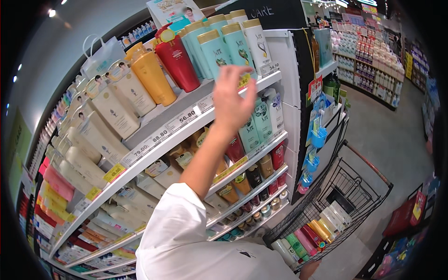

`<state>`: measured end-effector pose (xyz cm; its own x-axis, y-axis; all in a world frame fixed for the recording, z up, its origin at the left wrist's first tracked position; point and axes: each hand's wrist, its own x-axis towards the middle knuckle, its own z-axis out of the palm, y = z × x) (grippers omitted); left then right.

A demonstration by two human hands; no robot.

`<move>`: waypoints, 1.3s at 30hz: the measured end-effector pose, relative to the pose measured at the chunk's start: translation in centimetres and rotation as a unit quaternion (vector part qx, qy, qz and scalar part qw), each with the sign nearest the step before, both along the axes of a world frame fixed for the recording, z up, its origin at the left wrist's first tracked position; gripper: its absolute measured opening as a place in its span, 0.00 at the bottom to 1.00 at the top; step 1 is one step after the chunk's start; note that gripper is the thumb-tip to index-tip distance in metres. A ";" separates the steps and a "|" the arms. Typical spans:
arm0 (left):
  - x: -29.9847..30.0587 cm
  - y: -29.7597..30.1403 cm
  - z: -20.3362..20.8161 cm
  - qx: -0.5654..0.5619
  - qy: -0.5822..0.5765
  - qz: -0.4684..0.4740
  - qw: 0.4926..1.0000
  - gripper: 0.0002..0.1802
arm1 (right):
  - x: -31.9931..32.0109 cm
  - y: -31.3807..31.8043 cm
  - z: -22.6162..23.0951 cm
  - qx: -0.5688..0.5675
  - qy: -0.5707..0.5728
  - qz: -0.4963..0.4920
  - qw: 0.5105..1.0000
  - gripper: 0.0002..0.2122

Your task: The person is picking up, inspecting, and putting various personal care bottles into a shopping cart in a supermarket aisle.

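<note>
My left hand is raised to the top shelf, thumb and fingers apart, slightly blurred, with nothing seen in it. Just behind it stand teal shampoo-type bottles with gold caps, the nearest being one teal bottle. A white bottle with a gold cap is to their right. Left of them stand a red bottle and a yellow bottle. Low in the view, my right hand shows only in part beside the shopping cart; its fingers are hidden.
Cream bottles line the top shelf's left part. Price tags run along the shelf edge, with more bottles on the tiers below. Several bottles, among them a pink bottle, lie in the cart. Blue baskets hang at the shelf end.
</note>
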<state>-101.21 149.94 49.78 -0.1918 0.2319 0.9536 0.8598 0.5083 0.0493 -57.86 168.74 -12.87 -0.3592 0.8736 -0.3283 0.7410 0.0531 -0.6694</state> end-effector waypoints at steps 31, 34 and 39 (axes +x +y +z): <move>7.8 -2.5 -1.4 0.293 -0.204 -0.353 0.865 0.30 | 0.0 0.9 7.1 0.176 0.054 -0.003 0.983 0.34; 9.2 1.1 -5.4 0.268 -0.351 -0.424 0.791 0.31 | -1.6 2.3 12.4 0.144 0.176 -0.010 0.974 0.31; 12.2 4.1 -9.1 0.265 -0.483 -0.489 0.676 0.33 | -4.5 3.0 19.3 0.166 0.223 0.050 0.959 0.25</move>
<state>-89.02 154.07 40.67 -0.7871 0.3731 0.4913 0.2081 -0.5891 0.7808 -62.33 171.73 6.45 -0.4860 0.8577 0.1680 0.3655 0.3741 -0.8524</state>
